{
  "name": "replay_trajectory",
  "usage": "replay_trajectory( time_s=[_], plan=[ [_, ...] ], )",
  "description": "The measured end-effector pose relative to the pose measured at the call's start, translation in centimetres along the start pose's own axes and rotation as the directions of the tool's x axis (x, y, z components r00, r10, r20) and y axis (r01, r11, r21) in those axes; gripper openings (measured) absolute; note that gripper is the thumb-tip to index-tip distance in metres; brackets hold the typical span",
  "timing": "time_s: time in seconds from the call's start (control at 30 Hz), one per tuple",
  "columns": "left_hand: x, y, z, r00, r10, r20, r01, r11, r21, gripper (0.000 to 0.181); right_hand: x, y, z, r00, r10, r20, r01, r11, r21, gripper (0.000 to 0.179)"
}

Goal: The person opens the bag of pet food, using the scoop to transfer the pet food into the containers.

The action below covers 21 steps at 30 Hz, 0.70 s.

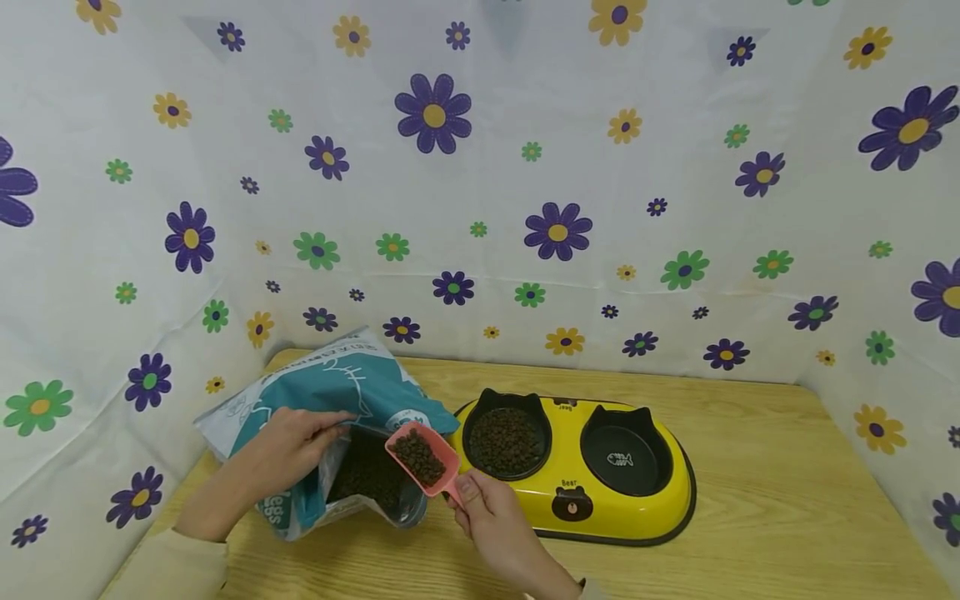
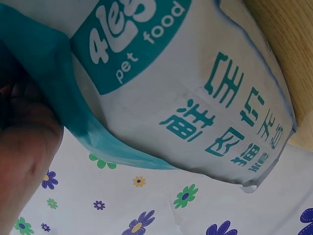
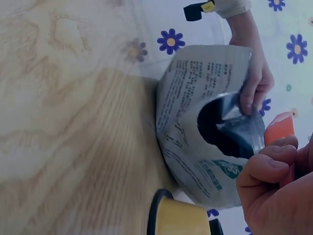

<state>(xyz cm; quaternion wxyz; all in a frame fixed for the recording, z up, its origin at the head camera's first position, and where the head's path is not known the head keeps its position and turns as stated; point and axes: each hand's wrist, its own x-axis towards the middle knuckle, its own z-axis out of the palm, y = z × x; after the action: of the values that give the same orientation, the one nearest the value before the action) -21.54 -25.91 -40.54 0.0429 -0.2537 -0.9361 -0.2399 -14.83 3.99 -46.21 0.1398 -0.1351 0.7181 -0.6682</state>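
Note:
On the left of the head view a teal and white pet food bag (image 1: pixel 300 408) lies with its mouth spread, dark kibble inside. My left hand (image 1: pixel 288 446) grips the edge of that opening; the left wrist view shows the bag's printed side (image 2: pixel 161 103) beside the hand (image 2: pixel 29 137). With its thumb and curled fingers my right hand (image 1: pixel 498 529) holds a pink scoop (image 1: pixel 444 450) by the handle. Brown kibble (image 1: pixel 418 458) fills much of the scoop, which is between the bag's mouth and a yellow double feeder (image 1: pixel 517 504). The feeder's left bowl holds kibble (image 1: pixel 506 442).
The feeder's right black bowl (image 1: pixel 630 467) shows a fish-bone print on its bare bottom. Everything stands on a light wooden table (image 1: pixel 787 500). A white flower-patterned cloth (image 1: pixel 495 183) rises behind the table and at both sides.

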Motion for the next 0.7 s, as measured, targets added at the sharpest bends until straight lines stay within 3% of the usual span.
replay_trajectory(
  time_s=[0.37, 0.57, 0.7],
  plan=[
    [0.1, -0.1, 0.0, 1.000, 0.002, 0.007, -0.002, 1.000, -0.005, 0.028, -0.7, -0.2, -3.5, 0.990, -0.009, -0.142, 0.004, 0.999, -0.035, 0.038],
    [0.0, 0.1, 0.0, 1.000, -0.019, 0.018, 0.019, 1.000, -0.003, 0.029, -0.6, 0.3, -6.4, 0.945, -0.054, -0.323, -0.010, 0.981, -0.191, 0.034],
    [0.0, 0.1, -0.1, 1.000, -0.022, 0.017, 0.022, 1.000, 0.001, 0.029, -0.5, 0.6, -8.1, 0.913, -0.112, -0.392, -0.031, 0.939, -0.342, 0.033]
  ],
)
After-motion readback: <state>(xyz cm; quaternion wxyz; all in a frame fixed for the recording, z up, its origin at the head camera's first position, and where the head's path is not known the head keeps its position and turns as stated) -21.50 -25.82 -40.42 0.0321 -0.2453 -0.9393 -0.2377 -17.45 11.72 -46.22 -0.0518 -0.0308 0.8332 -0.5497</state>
